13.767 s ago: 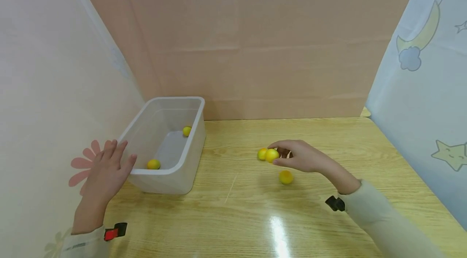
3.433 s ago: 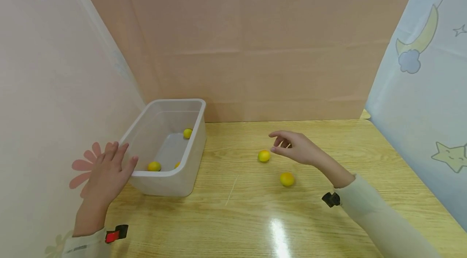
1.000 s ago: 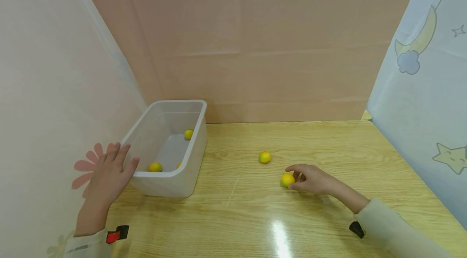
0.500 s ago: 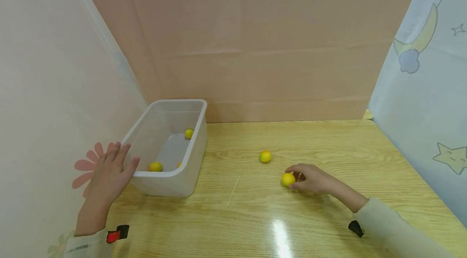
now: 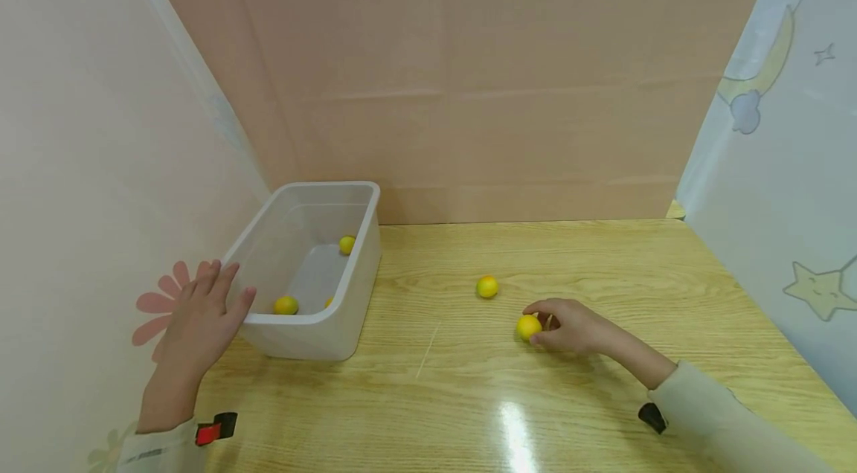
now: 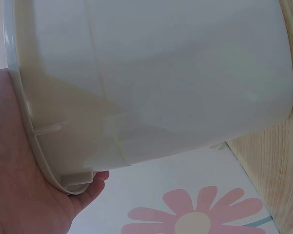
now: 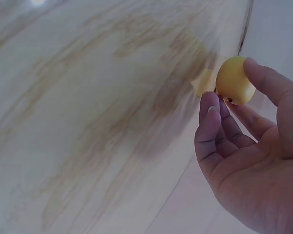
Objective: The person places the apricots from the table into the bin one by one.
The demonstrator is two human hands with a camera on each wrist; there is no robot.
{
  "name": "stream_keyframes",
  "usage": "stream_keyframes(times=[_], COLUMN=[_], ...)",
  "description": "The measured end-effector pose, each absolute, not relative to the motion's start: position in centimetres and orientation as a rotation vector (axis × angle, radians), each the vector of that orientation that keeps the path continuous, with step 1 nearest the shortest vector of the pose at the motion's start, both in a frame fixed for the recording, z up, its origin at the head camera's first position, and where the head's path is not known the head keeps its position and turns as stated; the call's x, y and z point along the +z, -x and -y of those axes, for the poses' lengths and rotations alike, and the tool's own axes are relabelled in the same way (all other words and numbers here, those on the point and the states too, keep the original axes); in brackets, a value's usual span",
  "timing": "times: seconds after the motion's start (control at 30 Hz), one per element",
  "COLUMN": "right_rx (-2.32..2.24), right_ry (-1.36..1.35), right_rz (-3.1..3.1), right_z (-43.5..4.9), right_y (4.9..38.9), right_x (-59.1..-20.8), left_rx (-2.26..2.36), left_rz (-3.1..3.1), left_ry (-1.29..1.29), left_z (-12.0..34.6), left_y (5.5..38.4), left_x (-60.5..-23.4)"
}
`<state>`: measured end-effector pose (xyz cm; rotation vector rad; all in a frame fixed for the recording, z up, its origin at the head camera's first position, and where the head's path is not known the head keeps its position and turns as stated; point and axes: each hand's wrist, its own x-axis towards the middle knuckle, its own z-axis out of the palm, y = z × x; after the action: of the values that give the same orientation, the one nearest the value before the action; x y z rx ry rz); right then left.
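My left hand [image 5: 206, 314] rests over the near left corner of a white plastic tub [image 5: 333, 303], fingers spread over its rim. In the left wrist view, the palm [image 6: 17, 170] lies along the rim, with a fingertip showing past the corner. My right hand [image 5: 572, 326] pinches a small yellow-orange fruit [image 5: 527, 328] between thumb and fingers, close over the table. A small dark spot shows on this fruit [image 7: 234, 80] in the right wrist view. Another such fruit [image 5: 487, 287], orange-topped, lies farther back to its left.
Inside the tub sit a near fruit [image 5: 286, 306], a far fruit [image 5: 347, 245], and one mostly hidden behind the right wall. The wooden table [image 5: 428, 406] meets a brown backdrop [image 5: 469, 123] behind, and patterned white sheets [image 5: 803, 198] hang at both sides.
A third fruit has appeared in the tub since the oldest frame. My right hand has moved from the back fruit to the nearer one and pinches it. The left hand stays put.
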<state>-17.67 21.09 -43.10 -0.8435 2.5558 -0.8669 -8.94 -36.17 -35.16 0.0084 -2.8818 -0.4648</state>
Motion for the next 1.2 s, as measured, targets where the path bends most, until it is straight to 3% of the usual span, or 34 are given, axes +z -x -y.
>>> stream_keyframes(times=[1.2], right_rx=[-0.861], right_ry=[0.972], right_rz=[-2.655], right_z=[-18.6], right_y=[18.1], right_x=[-38.9], left_rx=[-0.45], left_rz=[2.883], left_ry=[-0.002], left_z=[36.2], left_y=[8.8], left_x=[-34.9])
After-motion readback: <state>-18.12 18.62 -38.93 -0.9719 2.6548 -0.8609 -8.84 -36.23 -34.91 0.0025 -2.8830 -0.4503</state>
